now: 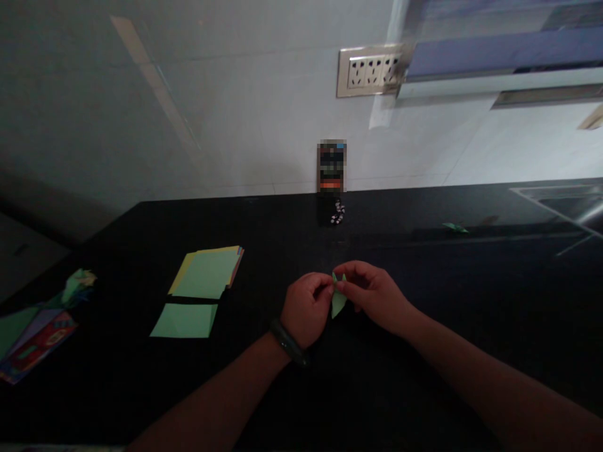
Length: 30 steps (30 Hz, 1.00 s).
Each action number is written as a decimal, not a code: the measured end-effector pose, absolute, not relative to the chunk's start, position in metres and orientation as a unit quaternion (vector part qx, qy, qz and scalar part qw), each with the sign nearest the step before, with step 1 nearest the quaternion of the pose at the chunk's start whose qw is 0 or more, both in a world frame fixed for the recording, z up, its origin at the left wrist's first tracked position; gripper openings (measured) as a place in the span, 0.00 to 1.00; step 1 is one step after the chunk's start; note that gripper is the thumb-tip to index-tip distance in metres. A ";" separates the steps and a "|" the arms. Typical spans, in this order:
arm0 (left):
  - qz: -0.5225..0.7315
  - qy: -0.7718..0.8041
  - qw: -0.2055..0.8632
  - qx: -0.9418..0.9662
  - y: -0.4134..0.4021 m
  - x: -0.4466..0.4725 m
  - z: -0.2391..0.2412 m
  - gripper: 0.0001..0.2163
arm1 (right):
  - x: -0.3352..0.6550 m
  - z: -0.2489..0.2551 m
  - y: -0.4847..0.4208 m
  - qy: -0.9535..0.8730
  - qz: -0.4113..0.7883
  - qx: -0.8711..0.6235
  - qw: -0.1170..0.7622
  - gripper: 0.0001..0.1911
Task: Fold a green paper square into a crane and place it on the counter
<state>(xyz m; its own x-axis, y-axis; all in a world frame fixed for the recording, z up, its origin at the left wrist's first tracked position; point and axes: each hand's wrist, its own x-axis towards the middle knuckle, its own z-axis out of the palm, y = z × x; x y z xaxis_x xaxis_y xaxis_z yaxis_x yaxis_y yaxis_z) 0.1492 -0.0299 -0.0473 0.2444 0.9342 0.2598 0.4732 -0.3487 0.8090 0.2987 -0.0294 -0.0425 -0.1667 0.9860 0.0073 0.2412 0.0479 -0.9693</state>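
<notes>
A small folded piece of light green paper (338, 300) is pinched between both my hands above the black table (424, 351). My left hand (307, 309), with a dark band on the wrist, grips its left edge with closed fingers. My right hand (374, 295) holds its top and right side. The paper's lower tip points down between the hands.
A stack of coloured paper sheets (207, 271) and a single green sheet (184, 320) lie to the left. Colourful packaging and crumpled paper (38, 336) sit at the far left edge. A phone (332, 166) leans on the wall; a small green folded piece (455, 227) lies far right.
</notes>
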 end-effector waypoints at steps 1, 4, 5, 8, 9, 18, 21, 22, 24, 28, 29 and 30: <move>0.379 0.482 0.308 0.727 -0.029 0.149 -0.048 0.05 | 0.299 -0.043 -0.029 -0.613 0.467 -0.500 0.396 0.08; 0.376 0.480 0.325 0.723 -0.028 0.148 -0.050 0.05 | 0.301 -0.042 -0.029 -0.635 0.450 -0.491 0.392 0.07; 0.375 0.480 0.329 0.722 -0.028 0.148 -0.051 0.05 | 0.302 -0.042 -0.028 -0.636 0.446 -0.491 0.394 0.07; 0.371 0.484 0.334 0.718 -0.028 0.148 -0.050 0.05 | 0.303 -0.042 -0.028 -0.635 0.444 -0.495 0.393 0.06; 0.370 0.486 0.333 0.718 -0.028 0.148 -0.050 0.05 | 0.303 -0.043 -0.028 -0.637 0.440 -0.498 0.391 0.06; 0.354 0.504 0.341 0.710 -0.029 0.150 -0.046 0.06 | 0.297 -0.045 -0.030 -0.700 0.281 -0.524 0.396 0.04; 0.345 0.514 0.346 0.705 -0.029 0.151 -0.044 0.07 | 0.295 -0.043 -0.032 -0.712 0.238 -0.524 0.402 0.04; 0.344 0.516 0.345 0.704 -0.029 0.151 -0.044 0.07 | 0.296 -0.043 -0.032 -0.712 0.241 -0.523 0.402 0.04; 0.342 0.513 0.341 0.710 -0.029 0.151 -0.043 0.07 | 0.297 -0.042 -0.031 -0.714 0.263 -0.514 0.395 0.03; 0.330 0.488 0.319 0.743 -0.031 0.151 -0.043 0.07 | 0.299 -0.041 -0.030 -0.717 0.303 -0.496 0.385 0.03; 0.329 0.483 0.314 0.748 -0.031 0.151 -0.044 0.07 | 0.300 -0.041 -0.030 -0.710 0.311 -0.498 0.389 0.04; 0.328 0.478 0.311 0.753 -0.031 0.151 -0.044 0.07 | 0.300 -0.040 -0.030 -0.700 0.321 -0.502 0.394 0.05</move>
